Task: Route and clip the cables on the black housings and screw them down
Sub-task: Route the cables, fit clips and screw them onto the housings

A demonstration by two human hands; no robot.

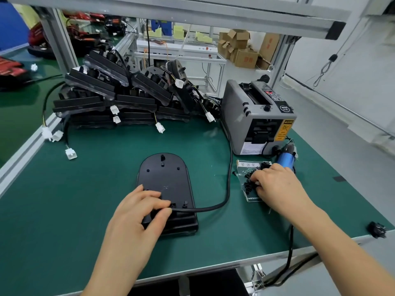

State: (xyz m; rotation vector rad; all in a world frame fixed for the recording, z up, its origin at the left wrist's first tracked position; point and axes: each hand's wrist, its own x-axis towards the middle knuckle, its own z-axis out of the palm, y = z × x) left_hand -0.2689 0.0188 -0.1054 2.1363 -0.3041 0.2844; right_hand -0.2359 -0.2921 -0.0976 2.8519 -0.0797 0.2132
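One black housing [164, 184] lies flat, lower centre of frame | our left hand [139, 212] pinches the cable [226, 189] at its near-end slot | right hand [275, 182] curls into the bag of small black parts [248, 190], middle right; whether it grasps one, we cannot tell | tip: hold the cable seated and pick a single part.

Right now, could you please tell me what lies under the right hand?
Small black parts lie on a labelled plastic bag. The right hand covers some; whether its fingers hold one cannot be seen.
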